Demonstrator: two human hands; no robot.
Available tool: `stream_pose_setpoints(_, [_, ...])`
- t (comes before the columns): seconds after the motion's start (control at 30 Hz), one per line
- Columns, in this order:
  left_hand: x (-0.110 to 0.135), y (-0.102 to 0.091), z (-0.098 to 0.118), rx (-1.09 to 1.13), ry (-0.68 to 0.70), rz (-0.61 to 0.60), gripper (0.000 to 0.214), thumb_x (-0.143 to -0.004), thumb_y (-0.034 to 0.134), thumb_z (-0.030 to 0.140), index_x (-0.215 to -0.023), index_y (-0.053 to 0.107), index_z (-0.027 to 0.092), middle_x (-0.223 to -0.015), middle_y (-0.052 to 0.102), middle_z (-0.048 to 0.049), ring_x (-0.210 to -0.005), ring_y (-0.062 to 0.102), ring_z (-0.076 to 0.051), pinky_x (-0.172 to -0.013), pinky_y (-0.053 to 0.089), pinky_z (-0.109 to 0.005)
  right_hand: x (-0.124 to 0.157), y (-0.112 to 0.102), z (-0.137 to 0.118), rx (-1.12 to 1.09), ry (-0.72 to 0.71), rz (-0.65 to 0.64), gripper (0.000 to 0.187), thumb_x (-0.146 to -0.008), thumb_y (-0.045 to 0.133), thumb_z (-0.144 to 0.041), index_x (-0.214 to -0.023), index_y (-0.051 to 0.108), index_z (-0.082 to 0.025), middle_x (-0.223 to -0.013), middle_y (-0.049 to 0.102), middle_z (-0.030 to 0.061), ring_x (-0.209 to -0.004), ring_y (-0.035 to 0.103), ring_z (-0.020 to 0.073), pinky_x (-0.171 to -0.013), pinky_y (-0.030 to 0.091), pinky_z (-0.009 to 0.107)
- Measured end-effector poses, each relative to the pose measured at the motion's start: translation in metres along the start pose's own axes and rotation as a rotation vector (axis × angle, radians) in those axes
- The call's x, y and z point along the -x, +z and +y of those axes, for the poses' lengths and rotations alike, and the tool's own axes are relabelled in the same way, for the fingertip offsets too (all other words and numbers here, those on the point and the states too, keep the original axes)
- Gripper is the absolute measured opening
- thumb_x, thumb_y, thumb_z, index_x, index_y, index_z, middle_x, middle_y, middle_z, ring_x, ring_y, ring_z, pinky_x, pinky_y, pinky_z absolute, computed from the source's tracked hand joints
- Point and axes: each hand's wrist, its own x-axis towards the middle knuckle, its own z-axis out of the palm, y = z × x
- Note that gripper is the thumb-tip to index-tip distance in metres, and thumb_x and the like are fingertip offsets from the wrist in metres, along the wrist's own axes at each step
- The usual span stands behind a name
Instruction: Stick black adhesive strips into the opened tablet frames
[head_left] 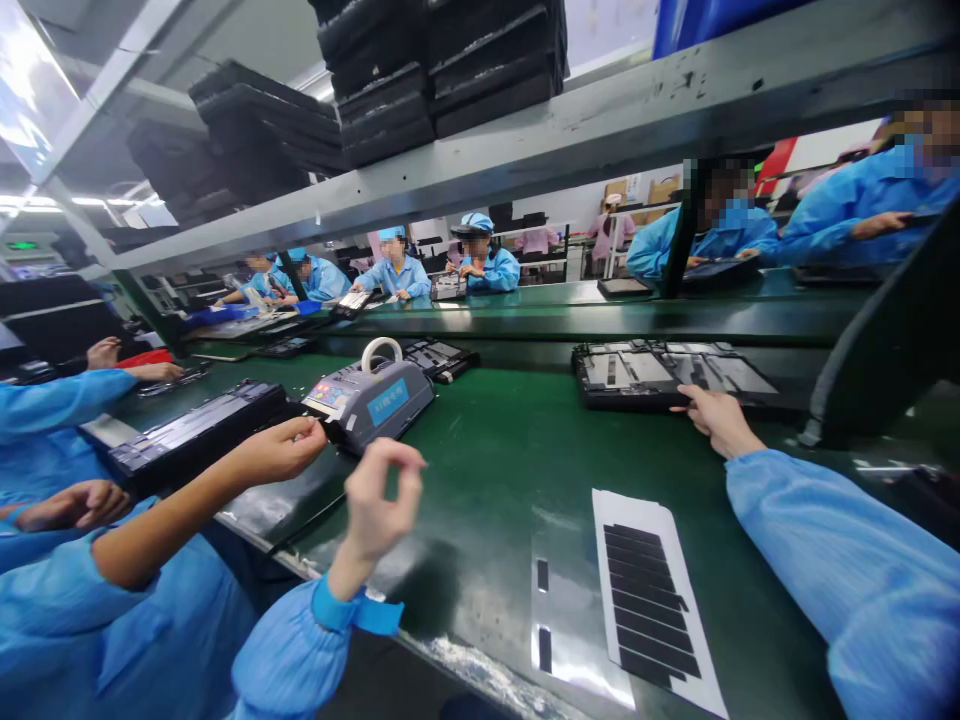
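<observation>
1. The right hand [716,420] rests its open fingers [694,400] on the near edge of a black tablet frame [675,375], lying long side to side by the far edge of the green belt [510,500].
2. The left hand [382,495] is up, fingertips pinched, holding nothing I can see.

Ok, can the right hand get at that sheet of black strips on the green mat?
Probably yes. The right hand rests on the edge of the black frame, and the white-backed sheet of black strips lies on the green mat close below it. Nothing appears to stand between them.
</observation>
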Motion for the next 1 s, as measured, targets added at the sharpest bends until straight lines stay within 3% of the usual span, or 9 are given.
stream_pose_setpoints(0.03, [-0.001, 0.012, 0.017, 0.078, 0.081, -0.178, 0.006, -0.075, 0.046, 0.016, -0.074, 0.051, 0.020, -0.068, 0.058, -0.0001, -0.064, 0.057, -0.014, -0.061, 0.048, -0.026, 0.003, 0.001, -0.004, -0.003, 0.007, 0.062, 0.020, -0.078, 0.045, -0.027, -0.066, 0.030, -0.021, -0.040, 0.029, -0.0060, -0.033, 0.014, 0.0029, -0.033, 0.005, 0.022])
stream_pose_setpoints(0.1, [-0.004, 0.039, 0.049, 0.297, 0.311, -0.690, 0.012, -0.077, 0.045, 0.015, -0.085, 0.053, 0.018, -0.078, 0.061, -0.0026, -0.073, 0.057, -0.014, -0.069, 0.047, -0.025, 0.010, 0.002, -0.014, -0.012, 0.044, 0.148, 0.017, -0.079, 0.044, -0.026, -0.068, 0.032, -0.019, -0.046, 0.041, -0.0018, -0.033, 0.016, 0.0013, -0.033, 0.008, 0.021])
stream_pose_setpoints(0.13, [-0.005, 0.053, 0.063, 0.382, 0.441, -0.867, 0.013, -0.078, 0.047, 0.018, -0.090, 0.053, 0.017, -0.084, 0.062, -0.0036, -0.078, 0.056, -0.014, -0.076, 0.046, -0.026, 0.015, 0.002, -0.019, -0.015, 0.074, 0.156, 0.016, -0.079, 0.045, -0.025, -0.069, 0.033, -0.019, -0.051, 0.046, 0.0007, -0.033, 0.017, 0.0004, -0.032, 0.008, 0.020])
stream_pose_setpoints(0.2, [-0.003, 0.081, 0.087, 0.492, 0.670, -1.069, 0.023, -0.081, 0.050, 0.029, -0.100, 0.052, 0.016, -0.103, 0.060, -0.0063, -0.094, 0.054, -0.017, -0.088, 0.040, -0.027, 0.027, 0.001, -0.028, -0.016, 0.143, 0.137, 0.013, -0.077, 0.047, -0.023, -0.071, 0.036, -0.018, -0.057, 0.052, 0.0041, -0.032, 0.016, -0.0010, -0.032, 0.007, 0.018])
stream_pose_setpoints(0.33, [0.009, 0.123, 0.114, 0.519, 0.937, -1.096, 0.038, -0.082, 0.048, 0.041, -0.111, 0.050, 0.015, -0.129, 0.045, -0.0079, -0.115, 0.041, -0.021, -0.097, 0.032, -0.030, 0.063, 0.001, -0.039, -0.028, 0.227, 0.110, 0.008, -0.076, 0.047, -0.022, -0.075, 0.041, -0.017, -0.060, 0.055, 0.0063, -0.030, 0.015, -0.0013, -0.030, 0.008, 0.014])
stream_pose_setpoints(0.6, [0.018, 0.133, 0.114, 0.629, 0.848, -1.110, 0.032, -0.085, 0.044, 0.033, -0.111, 0.049, 0.014, -0.126, 0.046, -0.0111, -0.113, 0.042, -0.021, -0.098, 0.030, -0.033, 0.159, 0.001, -0.058, -0.097, 0.060, 0.102, 0.022, -0.075, 0.050, -0.026, -0.058, 0.039, -0.016, -0.047, 0.049, -0.0006, -0.027, 0.016, -0.0012, -0.024, 0.011, 0.010])
stream_pose_setpoints(0.83, [0.014, 0.129, 0.116, 0.683, 0.758, -1.191, 0.028, -0.084, 0.045, 0.027, -0.109, 0.050, 0.014, -0.122, 0.048, -0.0125, -0.112, 0.042, -0.021, -0.098, 0.032, -0.033, 0.286, -0.072, -0.038, -0.216, 0.196, 0.486, 0.037, -0.055, 0.070, -0.042, -0.055, 0.042, -0.018, -0.032, 0.020, -0.0108, -0.023, 0.015, -0.0001, -0.021, 0.017, 0.009])
stream_pose_setpoints(0.93, [0.015, 0.129, 0.116, 0.697, 0.736, -1.212, 0.025, -0.084, 0.045, 0.025, -0.106, 0.051, 0.015, -0.123, 0.047, -0.0126, -0.113, 0.040, -0.022, -0.098, 0.032, -0.035, 0.322, -0.099, -0.017, -0.214, 0.305, 0.642, 0.038, -0.044, 0.075, -0.042, -0.054, 0.045, -0.020, -0.033, 0.022, -0.0102, -0.023, 0.019, 0.0003, -0.021, 0.022, 0.009])
stream_pose_setpoints(1.0, [0.013, 0.128, 0.116, 0.739, 0.713, -1.211, 0.021, -0.084, 0.045, 0.024, -0.102, 0.052, 0.016, -0.120, 0.049, -0.0114, -0.112, 0.041, -0.021, -0.096, 0.034, -0.034, 0.332, -0.106, -0.008, -0.152, 0.395, 0.689, 0.035, -0.038, 0.076, -0.038, -0.059, 0.053, -0.024, -0.039, 0.038, -0.0077, -0.028, 0.036, 0.0038, -0.027, 0.037, 0.011])
